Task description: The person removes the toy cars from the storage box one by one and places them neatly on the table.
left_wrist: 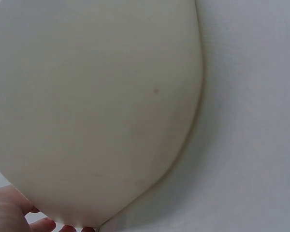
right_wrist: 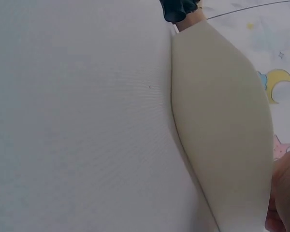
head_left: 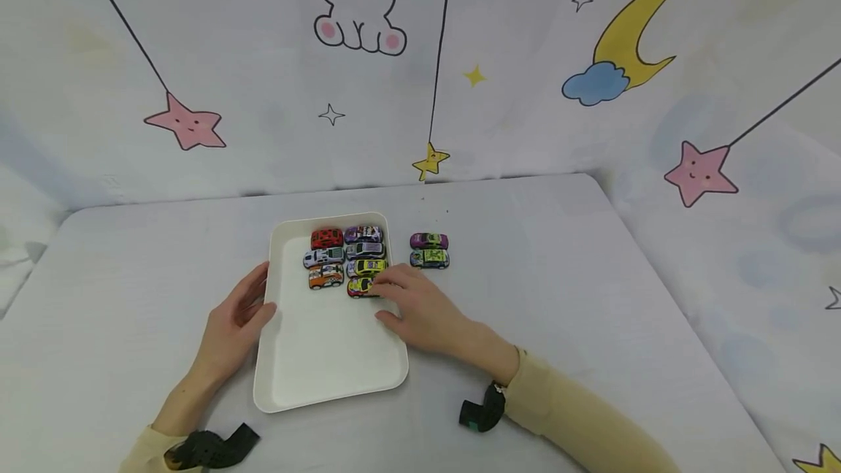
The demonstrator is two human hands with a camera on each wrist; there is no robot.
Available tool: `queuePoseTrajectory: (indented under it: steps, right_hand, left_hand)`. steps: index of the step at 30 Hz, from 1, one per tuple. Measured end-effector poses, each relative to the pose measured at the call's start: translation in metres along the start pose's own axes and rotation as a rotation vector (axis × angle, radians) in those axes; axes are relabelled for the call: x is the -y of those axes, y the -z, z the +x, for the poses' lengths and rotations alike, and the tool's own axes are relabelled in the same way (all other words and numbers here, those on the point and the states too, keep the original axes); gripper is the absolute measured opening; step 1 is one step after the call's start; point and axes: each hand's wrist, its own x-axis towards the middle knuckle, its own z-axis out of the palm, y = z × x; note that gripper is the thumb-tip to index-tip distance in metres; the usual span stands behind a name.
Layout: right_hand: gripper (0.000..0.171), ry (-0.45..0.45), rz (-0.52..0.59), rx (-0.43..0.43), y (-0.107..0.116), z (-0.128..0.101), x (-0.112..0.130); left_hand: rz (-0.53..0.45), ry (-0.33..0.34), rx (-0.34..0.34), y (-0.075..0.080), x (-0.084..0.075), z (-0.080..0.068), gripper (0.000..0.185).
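Observation:
A white tray (head_left: 328, 356) lies on the table, with two columns of toy cars near its far end. My left hand (head_left: 230, 327) grips the tray's left side, thumb over the rim and fingers along the outer wall; in the left wrist view that hand (left_wrist: 9, 212) shows at the wall's lower corner. My right hand (head_left: 420, 309) reaches over the right rim. Its fingertips rest at the right end of a red-and-yellow toy car (head_left: 358, 287), partly hiding it, while the thumb stands apart. The right wrist view shows part of that hand (right_wrist: 286, 193) beside the tray's outer wall (right_wrist: 222, 116).
Just right of the tray stand a purple toy car (head_left: 429, 241) and a green toy car (head_left: 430, 259). Inside, an orange-and-white car (head_left: 325, 276) ends the left column, and a yellow car (head_left: 365, 268) sits behind the red-and-yellow one. A patterned cloth wall (head_left: 512, 130) rises behind the table.

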Motion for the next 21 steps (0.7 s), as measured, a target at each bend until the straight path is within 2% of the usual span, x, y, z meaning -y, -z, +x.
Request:
queuePoseTrajectory:
  steps: [4,9,21]
  right_hand:
    - [0.029,-0.009,-0.084,0.068,0.004,0.007,0.004]
    - [0.030,-0.025,-0.176,0.087,0.004,0.014,0.005]
    - [0.024,-0.051,-0.242,0.109,0.000,0.025,0.004]
  left_hand:
    - [-0.007,0.002,0.005,-0.001,0.002,0.000,0.061]
    - [-0.018,-0.001,0.006,-0.002,0.003,0.001,0.061]
    - [-0.014,-0.003,-0.002,0.000,0.003,0.001,0.061]
